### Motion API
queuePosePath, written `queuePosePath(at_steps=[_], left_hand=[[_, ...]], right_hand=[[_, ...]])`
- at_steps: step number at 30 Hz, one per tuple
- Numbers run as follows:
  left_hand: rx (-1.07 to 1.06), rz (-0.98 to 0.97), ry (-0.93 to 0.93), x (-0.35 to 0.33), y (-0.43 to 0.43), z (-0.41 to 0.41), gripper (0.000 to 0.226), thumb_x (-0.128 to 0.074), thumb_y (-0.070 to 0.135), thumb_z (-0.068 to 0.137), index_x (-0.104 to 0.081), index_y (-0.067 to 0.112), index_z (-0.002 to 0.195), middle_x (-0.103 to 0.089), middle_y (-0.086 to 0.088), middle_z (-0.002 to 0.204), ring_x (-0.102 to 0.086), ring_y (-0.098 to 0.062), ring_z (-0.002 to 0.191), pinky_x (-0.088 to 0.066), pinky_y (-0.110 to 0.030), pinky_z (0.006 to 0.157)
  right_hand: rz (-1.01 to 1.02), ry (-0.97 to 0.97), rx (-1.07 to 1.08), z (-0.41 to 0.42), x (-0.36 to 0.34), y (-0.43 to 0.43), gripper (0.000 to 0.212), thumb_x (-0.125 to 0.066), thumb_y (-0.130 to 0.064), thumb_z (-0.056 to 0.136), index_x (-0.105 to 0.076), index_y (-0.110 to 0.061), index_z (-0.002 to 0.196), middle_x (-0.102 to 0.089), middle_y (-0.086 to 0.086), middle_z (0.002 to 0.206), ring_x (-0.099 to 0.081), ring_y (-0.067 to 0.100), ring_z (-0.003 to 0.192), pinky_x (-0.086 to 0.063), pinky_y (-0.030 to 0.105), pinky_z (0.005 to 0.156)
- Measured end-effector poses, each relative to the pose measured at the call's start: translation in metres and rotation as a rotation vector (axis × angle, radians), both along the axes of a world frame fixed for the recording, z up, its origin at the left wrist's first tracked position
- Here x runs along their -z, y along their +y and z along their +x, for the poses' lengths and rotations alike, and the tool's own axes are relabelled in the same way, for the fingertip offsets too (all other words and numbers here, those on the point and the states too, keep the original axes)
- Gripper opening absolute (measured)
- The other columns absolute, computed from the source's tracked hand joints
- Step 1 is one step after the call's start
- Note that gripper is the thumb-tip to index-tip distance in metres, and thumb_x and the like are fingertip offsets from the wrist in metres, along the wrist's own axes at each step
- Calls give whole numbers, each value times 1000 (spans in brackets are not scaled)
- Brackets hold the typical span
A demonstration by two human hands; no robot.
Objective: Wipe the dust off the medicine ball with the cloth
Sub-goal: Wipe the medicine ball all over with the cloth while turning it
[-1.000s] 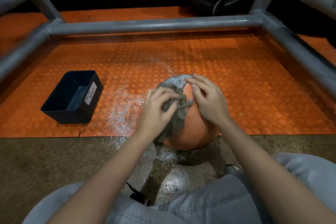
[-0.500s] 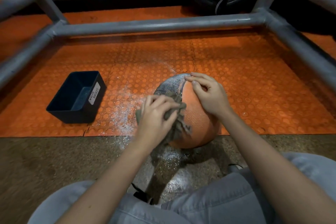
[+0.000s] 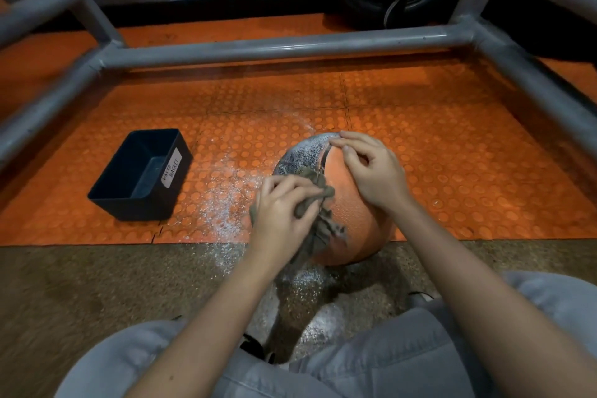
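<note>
Medicine ball (image 3: 355, 213), orange textured rubber, sits at the near edge of the orange studded mat (image 3: 420, 139), inside a grey metal tube frame (image 3: 284, 45). Left hand (image 3: 281, 213) grips a bunched grey-brown cloth (image 3: 319, 229) against its left side; right hand (image 3: 374, 171) rests loosely bent fingers on top. Dark plastic bin (image 3: 135, 202) stands left, apart. Grey dust (image 3: 303, 152) coats the ball's far-left top.

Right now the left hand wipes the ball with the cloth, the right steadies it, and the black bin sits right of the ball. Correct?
No: the head view shows the black bin left of the ball. Left hand wiping with the cloth, right hand steadying: correct.
</note>
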State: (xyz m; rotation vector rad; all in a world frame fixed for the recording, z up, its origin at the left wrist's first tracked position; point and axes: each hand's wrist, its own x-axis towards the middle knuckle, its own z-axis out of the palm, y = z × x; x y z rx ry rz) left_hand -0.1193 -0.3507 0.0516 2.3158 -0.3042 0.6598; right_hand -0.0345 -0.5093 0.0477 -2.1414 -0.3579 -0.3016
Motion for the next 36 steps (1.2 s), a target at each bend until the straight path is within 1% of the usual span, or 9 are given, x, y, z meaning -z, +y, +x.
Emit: queuePosePath(at_steps=[4, 7, 12, 16, 20, 23, 28, 32, 36], left_hand=[[-26, 34, 12, -10, 3, 16, 26, -59, 34, 84, -74, 16, 94, -54, 20, 91, -39, -12, 93, -40, -39, 79], [-80, 21, 123, -30, -5, 52, 18, -63, 23, 88, -72, 13, 100, -54, 17, 93, -37, -14, 97, -38, -43, 90], [-60, -32, 61, -10, -6, 21, 18, -61, 28, 86, -72, 18, 96, -55, 19, 94, -40, -13, 96, -38, -28, 82], [-55, 39, 10, 2, 3, -3, 28, -58, 38, 83, -74, 18, 95, -59, 18, 93, -40, -11, 94, -35, -32, 77], [-108, 14, 142, -26, -3, 43, 16, -65, 21, 87, -73, 15, 99, -62, 12, 97, -44, -21, 99, -34, -30, 85], [-108, -53, 185, -30, -12, 56, 17, -63, 20, 89, -72, 13, 101, -58, 14, 95, -40, -16, 98, -36, -33, 92], [-84, -52, 59, 0, -3, -1, 15, -69, 18, 83, -74, 21, 97, -59, 18, 94, -39, -12, 95, -28, -9, 80], [-105, 18, 83, -4, 2, 8, 15, -69, 20, 83, -73, 18, 98, -59, 16, 95, -40, -13, 94, -28, -19, 75], [-172, -107, 215, -30, 1, 55, 18, -65, 16, 87, -73, 12, 103, -68, 0, 107, -56, -21, 101, -42, -34, 93]], right_hand=[[-18, -14, -5, -5, 0, 3, 27, -50, -22, 95, -69, -31, 112, -60, -11, 127, -48, 8, 122, -33, 24, 99], [-37, -37, -1, -11, 1, 3, 27, -50, -22, 94, -70, -25, 113, -60, -8, 128, -48, 11, 123, -34, 29, 103], [7, -33, 31, -9, 1, 2, 28, -49, -23, 94, -70, -26, 112, -61, -9, 126, -50, 8, 119, -34, 23, 100], [-1, -22, 33, -6, 0, 5, 29, -48, -24, 93, -71, -28, 111, -62, -9, 126, -51, 11, 121, -35, 27, 102], [-37, -42, 38, -16, -2, 7, 31, -46, -26, 93, -69, -26, 114, -60, -8, 128, -47, 12, 124, -33, 31, 104], [-44, -27, 61, -15, -3, 4, 28, -49, -18, 96, -68, -24, 116, -59, -6, 129, -46, 12, 124, -31, 28, 103], [-12, -14, 74, -6, -1, 4, 28, -49, -18, 95, -70, -26, 111, -62, -8, 125, -49, 10, 120, -29, 18, 97], [-23, 0, 97, -8, -3, 8, 27, -50, -19, 96, -70, -26, 113, -61, -8, 127, -47, 9, 123, -29, 20, 100], [-32, -21, 122, -14, -4, 10, 29, -48, -21, 96, -68, -28, 115, -59, -9, 129, -45, 9, 125, -34, 35, 107]])
